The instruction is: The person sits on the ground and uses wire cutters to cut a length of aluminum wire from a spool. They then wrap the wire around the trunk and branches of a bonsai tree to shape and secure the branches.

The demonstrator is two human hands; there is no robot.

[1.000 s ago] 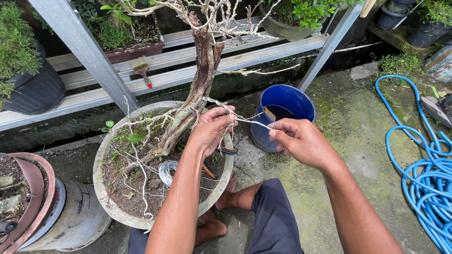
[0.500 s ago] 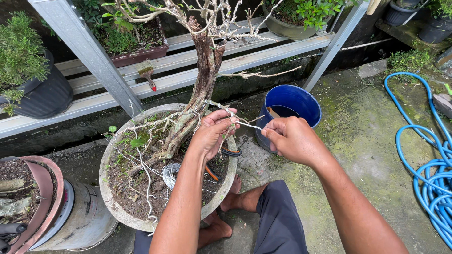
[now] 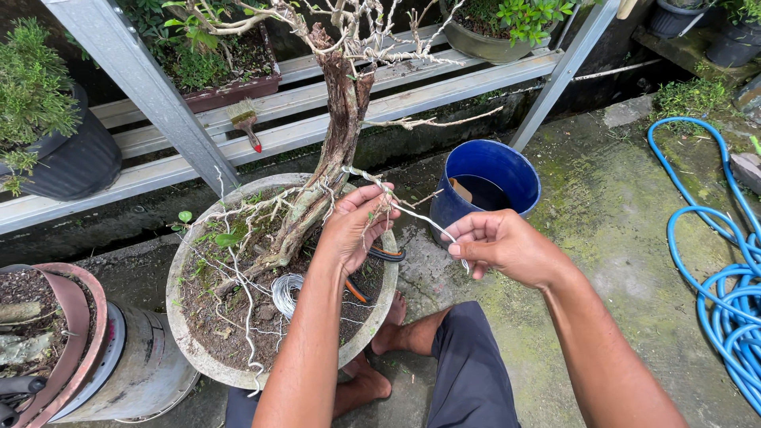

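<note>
Two hands work one thin branch (image 3: 372, 184) low on the bonsai trunk (image 3: 337, 127), over the round pot (image 3: 186, 333). My left hand (image 3: 357, 226) pinches the twig; my right hand (image 3: 503, 246) grips the wire (image 3: 424, 220) taut. I judge wrapping is underway; the next coil needs steady tension without snapping the twig.

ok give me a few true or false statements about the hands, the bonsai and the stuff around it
1. The left hand pinches a thin branch of the bonsai. True.
2. The right hand holds pruning shears. False: it holds a thin wire.
3. The bucket is red. False: it is blue.
4. A coil of wire lies on the soil in the round pot. True.
5. A blue hose lies on the ground to the right. True.
</note>
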